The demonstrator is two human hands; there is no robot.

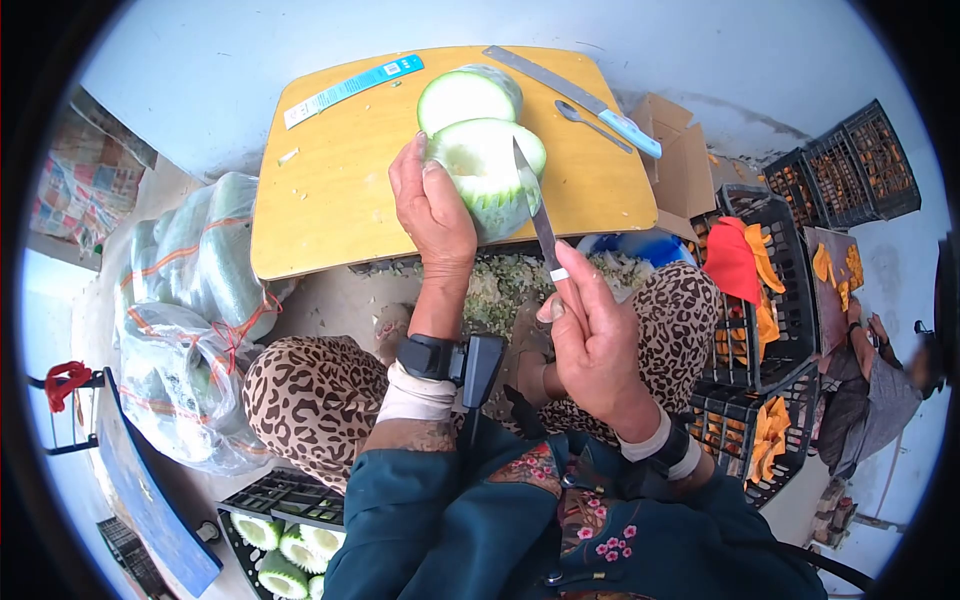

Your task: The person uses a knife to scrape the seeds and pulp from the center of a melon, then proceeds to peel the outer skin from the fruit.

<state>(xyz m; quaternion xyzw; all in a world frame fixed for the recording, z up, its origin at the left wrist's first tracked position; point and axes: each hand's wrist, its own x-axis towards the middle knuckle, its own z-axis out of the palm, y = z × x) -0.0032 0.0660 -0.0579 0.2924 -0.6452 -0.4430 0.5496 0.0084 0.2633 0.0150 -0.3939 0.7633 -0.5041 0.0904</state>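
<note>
A hollowed piece of winter melon with a notched rim stands near the front edge of the yellow table. My left hand presses against its left side, fingers curved round the rind. In my right hand is a knife, its blade lying against the melon's right rim with the tip over the pale flesh. Behind this piece is another cut winter melon piece, its white face towards me. A long knife with a blue handle and a spoon lie at the table's back right.
Below the table, peelings and scraps cover the floor. Bagged melons stand at left. A black crate at lower left holds carved melon pieces. Crates with orange pieces and a cardboard box are at right; another person sits beyond.
</note>
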